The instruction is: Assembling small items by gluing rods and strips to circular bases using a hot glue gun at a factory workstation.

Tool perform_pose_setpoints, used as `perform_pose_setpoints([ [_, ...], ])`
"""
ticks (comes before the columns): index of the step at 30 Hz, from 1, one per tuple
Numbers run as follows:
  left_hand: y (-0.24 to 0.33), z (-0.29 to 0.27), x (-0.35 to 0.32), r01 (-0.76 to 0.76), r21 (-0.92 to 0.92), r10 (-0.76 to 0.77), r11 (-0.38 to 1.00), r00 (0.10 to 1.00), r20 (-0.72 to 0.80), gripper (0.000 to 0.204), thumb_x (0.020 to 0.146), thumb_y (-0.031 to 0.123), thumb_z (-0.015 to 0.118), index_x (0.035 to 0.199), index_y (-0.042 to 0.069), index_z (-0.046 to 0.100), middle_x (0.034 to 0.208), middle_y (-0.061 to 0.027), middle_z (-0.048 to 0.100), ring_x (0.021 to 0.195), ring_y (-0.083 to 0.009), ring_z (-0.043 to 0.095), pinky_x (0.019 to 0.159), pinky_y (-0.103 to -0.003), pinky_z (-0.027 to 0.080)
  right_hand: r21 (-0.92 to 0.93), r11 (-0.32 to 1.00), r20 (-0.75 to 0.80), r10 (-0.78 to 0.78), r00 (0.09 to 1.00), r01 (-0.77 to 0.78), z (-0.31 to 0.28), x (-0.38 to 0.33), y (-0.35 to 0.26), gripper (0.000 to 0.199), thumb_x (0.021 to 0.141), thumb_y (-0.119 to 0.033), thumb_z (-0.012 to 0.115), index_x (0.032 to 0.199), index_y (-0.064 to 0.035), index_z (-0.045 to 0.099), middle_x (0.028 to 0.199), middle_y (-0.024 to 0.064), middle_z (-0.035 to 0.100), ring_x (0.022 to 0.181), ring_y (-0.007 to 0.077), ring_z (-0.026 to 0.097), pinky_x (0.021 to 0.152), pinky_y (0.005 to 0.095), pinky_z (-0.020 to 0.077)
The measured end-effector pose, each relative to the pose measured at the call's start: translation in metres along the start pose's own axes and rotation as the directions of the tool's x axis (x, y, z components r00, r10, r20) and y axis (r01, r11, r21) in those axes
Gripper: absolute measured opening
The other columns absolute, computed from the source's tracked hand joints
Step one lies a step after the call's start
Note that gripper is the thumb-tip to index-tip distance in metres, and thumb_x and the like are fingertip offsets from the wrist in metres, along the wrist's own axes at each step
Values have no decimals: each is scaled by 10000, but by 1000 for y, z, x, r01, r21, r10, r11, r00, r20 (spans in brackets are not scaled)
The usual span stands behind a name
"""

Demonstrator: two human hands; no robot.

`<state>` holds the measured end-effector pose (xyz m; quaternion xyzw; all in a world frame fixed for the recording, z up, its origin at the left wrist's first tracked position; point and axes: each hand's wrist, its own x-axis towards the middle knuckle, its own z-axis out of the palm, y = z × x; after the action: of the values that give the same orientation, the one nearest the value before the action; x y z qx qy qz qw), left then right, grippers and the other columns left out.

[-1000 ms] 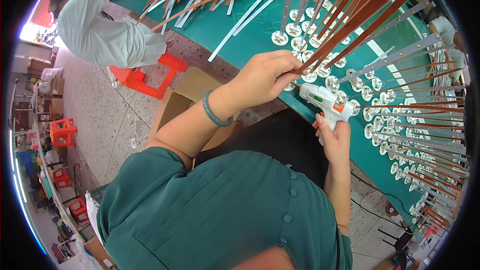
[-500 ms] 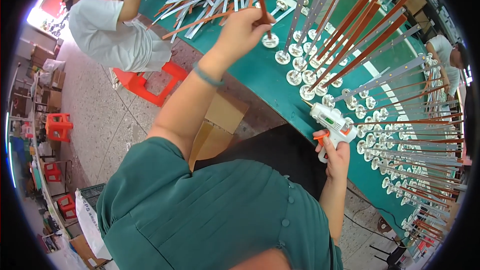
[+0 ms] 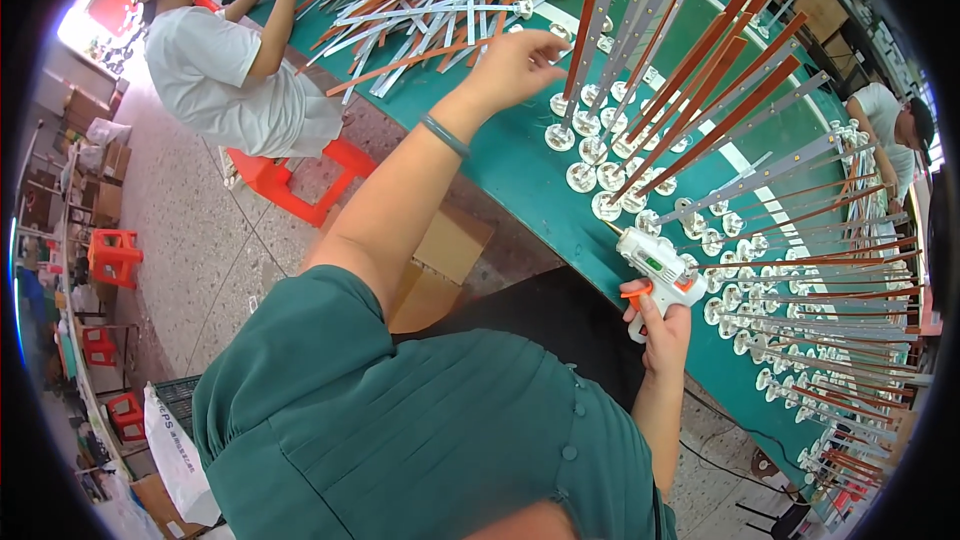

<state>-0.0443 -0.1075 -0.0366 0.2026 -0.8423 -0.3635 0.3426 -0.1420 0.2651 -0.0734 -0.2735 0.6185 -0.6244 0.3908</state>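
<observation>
My left hand (image 3: 518, 65) is raised over the far side of the table, empty, its thumb and fingers parted. Just right of its fingertips stands a brown strip (image 3: 588, 25), upright on a round white base (image 3: 561, 104). My right hand (image 3: 664, 335) grips a white hot glue gun (image 3: 655, 258) with an orange trigger near the table's front edge. The gun's nozzle points up and left, close to the round bases in the nearest row. Beyond and to the right are several rows of grey strips (image 3: 765, 176) with dots and brown strips, fixed in white bases.
A pile of loose grey and brown strips (image 3: 425, 25) lies at the far left of the green table (image 3: 520, 165). A person in a white shirt (image 3: 215, 70) works beside it, near a red stool (image 3: 300, 202). Another person (image 3: 882, 120) is at the far right. An open cardboard box (image 3: 440, 255) sits below the edge.
My left hand has let go of the brown strip, which now stands among the others, and has drawn slightly away to its left. My right hand still holds the glue gun.
</observation>
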Motion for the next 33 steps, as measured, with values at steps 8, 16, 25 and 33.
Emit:
perform_pose_setpoints([
  [8,-46,-3,7,85,686,-149,722,988,34,158,812,140,621,951,73,586,852,-161,665,844,-380,651,729,-491,501,35,999,-5,-31,1000,31,6,-2,-5,292,894,-79,589,1161,38,574,991,97,696,687,88,578,563,207,412],
  [16,-40,-42,28,534,-179,-490,826,839,237,358,922,20,525,1267,74,606,953,-46,655,819,-144,629,676,-287,521,54,997,18,-53,998,52,1,-3,0,305,889,-68,591,1172,43,569,1016,105,693,709,93,584,578,212,426],
  [25,7,-125,-29,279,-326,-222,903,954,202,337,926,43,605,1253,-35,585,1105,-95,636,947,-141,631,848,-256,516,49,998,40,-27,999,25,-2,-4,0,332,894,-73,589,1203,43,557,1021,133,686,706,120,585,625,238,463],
  [33,65,-91,-85,11,-248,-42,969,992,-121,85,915,73,643,946,7,687,801,26,611,682,-43,542,573,-183,411,71,997,29,-41,999,38,-3,-4,4,332,895,-83,597,1199,47,563,1024,132,688,708,120,588,627,233,460],
])
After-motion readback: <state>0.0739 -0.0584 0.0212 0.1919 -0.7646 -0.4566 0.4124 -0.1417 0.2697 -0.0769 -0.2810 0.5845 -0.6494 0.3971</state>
